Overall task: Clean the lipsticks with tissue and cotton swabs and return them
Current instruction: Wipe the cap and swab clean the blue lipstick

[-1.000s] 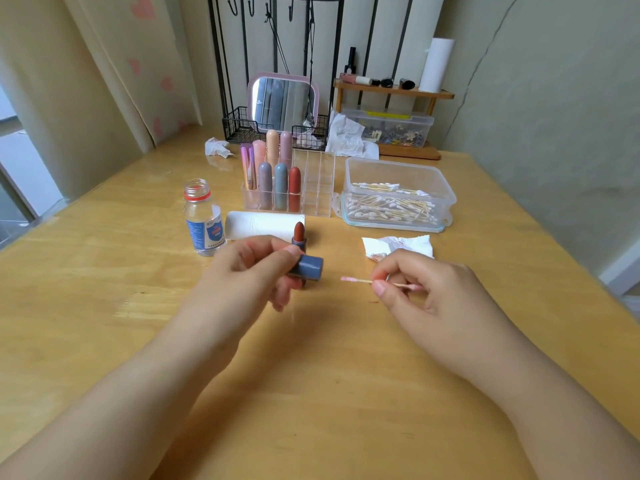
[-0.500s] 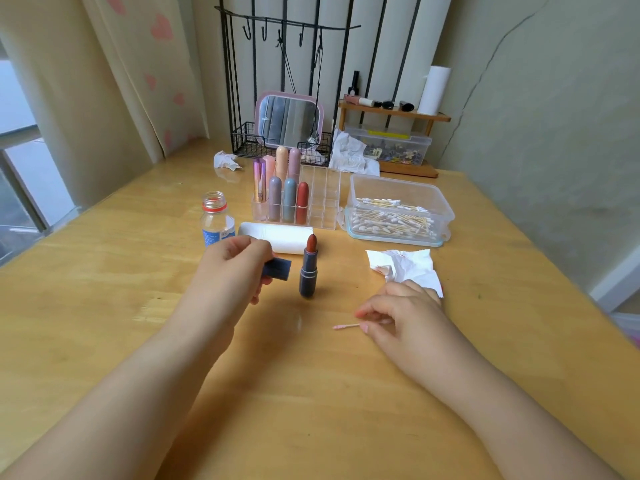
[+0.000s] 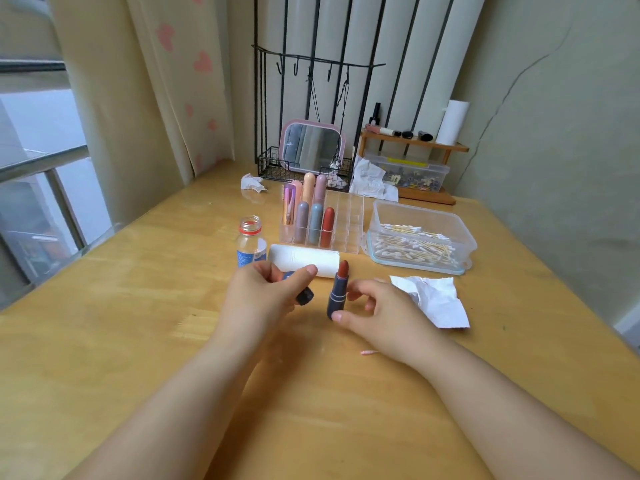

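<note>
An uncapped dark-blue lipstick (image 3: 337,294) with a red-brown bullet stands upright on the wooden table (image 3: 138,306). My right hand (image 3: 384,313) wraps around it, thumb at the base and fingers curved behind the tube. My left hand (image 3: 266,296) pinches the matching dark-blue cap (image 3: 303,294) just left of the lipstick. A pink-stained cotton swab (image 3: 369,352) lies loose on the table below my right wrist. A crumpled tissue (image 3: 436,301) rests to the right.
Behind my hands lie a white tissue roll (image 3: 304,263) and an open small bottle (image 3: 250,242). A clear organizer (image 3: 346,223) holds several capped lipsticks. A clear box of cotton swabs (image 3: 420,237) stands at the right; a mirror (image 3: 311,145) and shelf are at the back.
The lipstick was set upright on the table. My right hand dropped the swab and moved up to the lipstick. My left hand kept the cap.
</note>
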Demonstrator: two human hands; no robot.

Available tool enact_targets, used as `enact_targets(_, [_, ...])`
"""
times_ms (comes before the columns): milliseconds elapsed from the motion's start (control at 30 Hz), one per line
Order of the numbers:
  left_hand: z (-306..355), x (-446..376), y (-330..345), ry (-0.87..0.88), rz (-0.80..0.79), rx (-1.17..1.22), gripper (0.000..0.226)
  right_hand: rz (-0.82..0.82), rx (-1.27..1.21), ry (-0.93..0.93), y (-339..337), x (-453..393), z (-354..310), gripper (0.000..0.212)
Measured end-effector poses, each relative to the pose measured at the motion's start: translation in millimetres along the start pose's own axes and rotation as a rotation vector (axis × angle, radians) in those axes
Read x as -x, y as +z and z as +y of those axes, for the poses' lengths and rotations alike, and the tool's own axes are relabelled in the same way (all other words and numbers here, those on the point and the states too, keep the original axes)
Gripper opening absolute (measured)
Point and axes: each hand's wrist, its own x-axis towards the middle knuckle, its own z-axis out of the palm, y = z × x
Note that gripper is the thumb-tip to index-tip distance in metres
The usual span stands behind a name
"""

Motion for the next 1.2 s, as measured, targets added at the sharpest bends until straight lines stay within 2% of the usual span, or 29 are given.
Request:
enact_targets(67, [0,-1,-1,-0.002,0.006,0.025,0.040,0.005,-0.068,0.025,1,-1,-2,0.020])
enact_targets(267, [0,-3,7,-0.059,-0.050,0.141,0.008,-0.002,-0.213,-0.059,-16,1,-2,0.007])
enact_targets(400, [7,8,9,-0.031,-0.226,0.221,0.018,-0.100,-0.411,-0.092,-22,17,-5,0.007])
enact_targets(467, [11,15,6,0.022,-0.365,0.253,0.013,-0.151,-0.464,-0.102,-21,25,-5,0.013])
enact_targets(567, [14,21,4,0.099,-0.582,0.271,0.017,-0.211,-0.502,-0.157,-20,33,-6,0.017])
enact_targets(667, [12,24,4,0.142,-0.638,0.271,0.018,-0.228,-0.536,-0.197,-20,36,-7,0.012])
enact_targets(800, [11,22,3,0.152,-0.609,0.301,0.029,-0.167,-0.503,-0.209,-19,37,-9,0.010])
enact_targets(900, [11,23,3,0.195,-0.594,0.293,0.028,-0.113,-0.387,-0.218,-16,39,-9,0.028])
enact_targets(1033, [12,27,5,0.221,-0.586,0.284,0.016,0.216,-0.209,-0.215,-9,46,-15,0.026])
enact_targets(1100, [12,28,6,0.228,-0.596,0.285,0.017,0.364,-0.078,-0.252,-4,50,-19,0.029])
enact_targets(1167, [12,29,5,0.221,-0.608,0.294,0.025,0.397,-0.050,-0.277,-2,50,-19,0.036])
enact_targets(1200, [12,29,5,0.214,-0.613,0.297,0.026,0.347,-0.058,-0.274,-4,49,-17,0.038])
